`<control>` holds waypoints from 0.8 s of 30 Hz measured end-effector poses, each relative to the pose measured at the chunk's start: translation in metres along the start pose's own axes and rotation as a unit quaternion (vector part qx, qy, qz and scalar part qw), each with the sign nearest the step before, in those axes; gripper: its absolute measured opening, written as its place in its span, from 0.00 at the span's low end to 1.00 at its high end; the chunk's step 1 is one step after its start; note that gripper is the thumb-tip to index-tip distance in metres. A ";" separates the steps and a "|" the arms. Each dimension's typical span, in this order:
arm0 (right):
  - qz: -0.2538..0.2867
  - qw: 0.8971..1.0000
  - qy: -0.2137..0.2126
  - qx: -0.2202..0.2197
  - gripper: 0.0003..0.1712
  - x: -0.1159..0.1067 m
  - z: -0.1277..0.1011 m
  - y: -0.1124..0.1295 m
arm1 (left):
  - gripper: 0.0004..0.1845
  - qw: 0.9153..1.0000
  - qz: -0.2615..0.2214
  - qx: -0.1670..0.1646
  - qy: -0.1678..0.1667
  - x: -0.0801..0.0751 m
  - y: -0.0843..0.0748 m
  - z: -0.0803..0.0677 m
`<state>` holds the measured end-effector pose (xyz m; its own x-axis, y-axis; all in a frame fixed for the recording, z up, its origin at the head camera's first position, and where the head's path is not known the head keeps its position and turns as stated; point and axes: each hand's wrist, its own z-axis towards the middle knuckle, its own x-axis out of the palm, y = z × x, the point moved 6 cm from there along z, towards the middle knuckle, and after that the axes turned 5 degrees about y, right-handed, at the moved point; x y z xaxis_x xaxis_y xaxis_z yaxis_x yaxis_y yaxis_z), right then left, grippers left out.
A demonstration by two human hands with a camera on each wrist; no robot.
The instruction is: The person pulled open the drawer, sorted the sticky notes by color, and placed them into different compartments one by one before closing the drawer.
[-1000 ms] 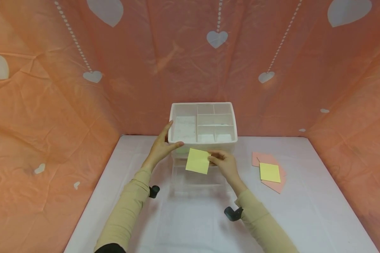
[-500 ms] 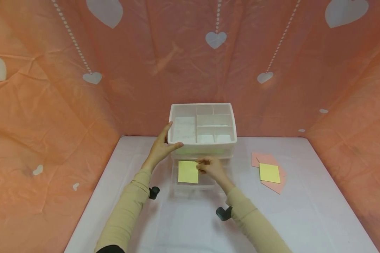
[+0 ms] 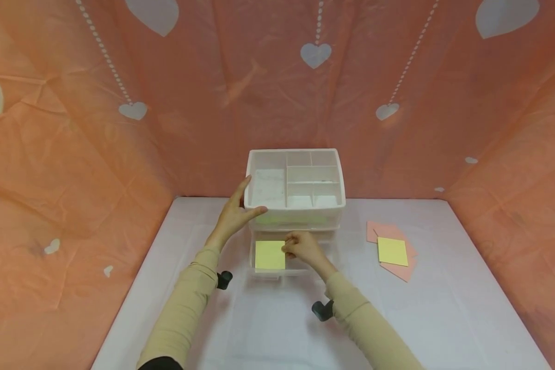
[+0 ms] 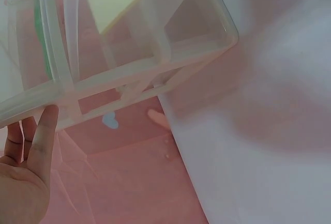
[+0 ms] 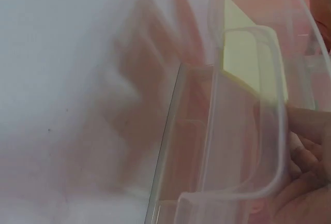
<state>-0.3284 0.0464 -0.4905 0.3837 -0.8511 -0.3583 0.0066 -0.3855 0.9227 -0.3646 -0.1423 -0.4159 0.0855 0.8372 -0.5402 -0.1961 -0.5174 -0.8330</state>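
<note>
From the head view we see our right hand pinching a square yellow sticky note inside the pulled-out clear plastic drawer of the white plastic organiser box on the white counter, while our left hand, fingers spread, braces the box's left corner. From the left wrist we see straight fingers against the translucent frame. From the right wrist we see the drawer's handle with the yellow note behind it.

White table: drawer organizer at back centre; pink sheets w/ yellow note on top, right.
</note>
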 end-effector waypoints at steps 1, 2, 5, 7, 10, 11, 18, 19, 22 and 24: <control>-0.012 1.000 0.001 -0.004 0.15 0.000 0.000 0.001 | 0.49 1.000 0.000 -0.001 0.001 0.000 0.000 0.000; -0.020 1.000 0.005 -0.008 0.15 0.001 -0.001 0.001 | 0.49 1.000 0.000 -0.002 0.001 0.000 -0.001 -0.001; -0.034 0.999 0.020 -0.012 0.17 0.003 -0.003 0.002 | 0.49 1.000 0.000 -0.005 0.001 -0.001 -0.001 -0.002; -0.040 0.999 0.028 -0.016 0.18 0.003 -0.004 0.003 | 0.50 1.000 -0.002 -0.005 0.000 -0.001 -0.002 -0.002; -0.047 0.998 0.026 -0.021 0.19 0.002 -0.005 0.004 | 0.50 1.000 -0.006 0.002 -0.001 0.000 -0.003 0.000; -0.050 0.998 0.024 -0.025 0.19 0.002 -0.005 0.005 | 0.50 1.000 -0.007 0.003 -0.002 -0.001 -0.003 0.000; -0.067 0.997 0.009 -0.031 0.17 -0.002 -0.008 0.010 | 0.50 1.000 -0.005 0.000 0.000 0.000 -0.002 -0.001; -0.064 0.997 0.009 -0.030 0.17 -0.003 -0.009 0.010 | 0.49 1.000 -0.006 -0.002 0.000 0.000 -0.002 -0.001; -0.061 0.997 0.011 -0.035 0.17 -0.004 -0.012 0.013 | 0.49 1.000 -0.005 -0.002 0.002 0.000 -0.001 -0.001; -0.053 0.998 0.011 -0.042 0.17 -0.006 -0.014 0.015 | 0.49 1.000 -0.003 0.000 0.000 0.000 -0.001 -0.001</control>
<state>-0.3178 0.0509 -0.4727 0.3971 -0.7983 -0.4529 0.1263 -0.4412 0.8885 -0.3634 -0.1423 -0.4150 0.0872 0.8399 -0.5357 -0.1946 -0.5130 -0.8360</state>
